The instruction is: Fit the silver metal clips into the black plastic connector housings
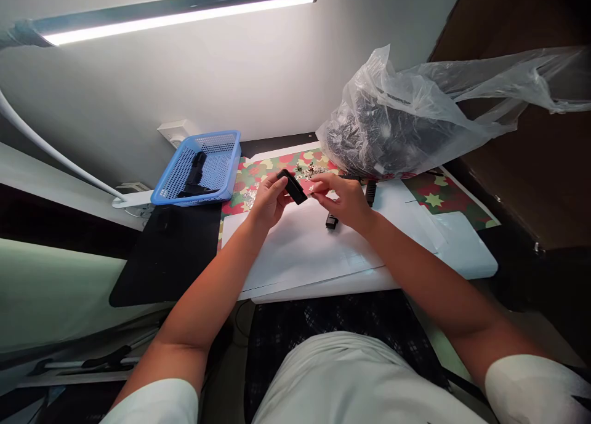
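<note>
My left hand grips a black plastic part, rectangular and tilted, over the white sheet. Close to its lower right end, the thumb and forefinger of my right hand are pinched together. Something tiny and dark seems to be at those fingertips, too small to name. Beneath and beside my right hand lie more black parts, partly covered by it. Behind both hands a pile of small shiny metal pieces is spread on the patterned paper.
A blue plastic basket with several black parts stands at the back left. On the back right sits a large clear plastic bag full of dark pieces. Above hangs a lit tube lamp. Brown cardboard rises at the right.
</note>
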Action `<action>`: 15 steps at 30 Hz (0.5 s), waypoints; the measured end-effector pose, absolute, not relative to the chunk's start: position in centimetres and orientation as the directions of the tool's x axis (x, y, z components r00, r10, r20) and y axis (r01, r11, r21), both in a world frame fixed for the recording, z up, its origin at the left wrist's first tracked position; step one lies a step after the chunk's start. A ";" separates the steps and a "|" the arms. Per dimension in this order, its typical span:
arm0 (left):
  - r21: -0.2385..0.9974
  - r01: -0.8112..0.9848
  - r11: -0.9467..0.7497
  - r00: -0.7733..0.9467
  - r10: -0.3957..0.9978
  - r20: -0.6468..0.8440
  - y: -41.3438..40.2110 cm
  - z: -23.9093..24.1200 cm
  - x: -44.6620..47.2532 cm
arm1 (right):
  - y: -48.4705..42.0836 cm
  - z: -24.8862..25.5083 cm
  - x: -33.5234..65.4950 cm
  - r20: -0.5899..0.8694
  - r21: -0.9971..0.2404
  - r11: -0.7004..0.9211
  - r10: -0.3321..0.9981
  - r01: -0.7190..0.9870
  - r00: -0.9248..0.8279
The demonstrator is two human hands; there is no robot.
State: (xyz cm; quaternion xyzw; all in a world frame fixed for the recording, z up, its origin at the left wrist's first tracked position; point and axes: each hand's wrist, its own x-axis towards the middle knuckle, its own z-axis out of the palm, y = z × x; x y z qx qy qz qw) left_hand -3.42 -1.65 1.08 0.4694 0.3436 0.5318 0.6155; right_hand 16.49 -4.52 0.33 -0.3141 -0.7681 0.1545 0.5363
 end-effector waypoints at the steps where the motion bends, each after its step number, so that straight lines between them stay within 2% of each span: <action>1: 0.943 -0.332 0.002 0.205 0.976 0.070 -1.6 1.0 -3.5 | -4.6 0.4 16.5 0.731 -0.566 0.763 0.640 0.312 -0.239; 7: 0.937 -0.344 0.056 0.235 0.972 0.028 -1.6 1.2 -3.4 | -4.9 0.8 16.4 0.768 -0.503 0.825 0.563 0.256 -0.305; 15: 0.930 -0.354 0.096 0.258 0.966 -0.002 -1.7 1.2 -3.2 | -4.7 0.3 16.2 0.723 -0.550 0.779 0.624 0.301 -0.295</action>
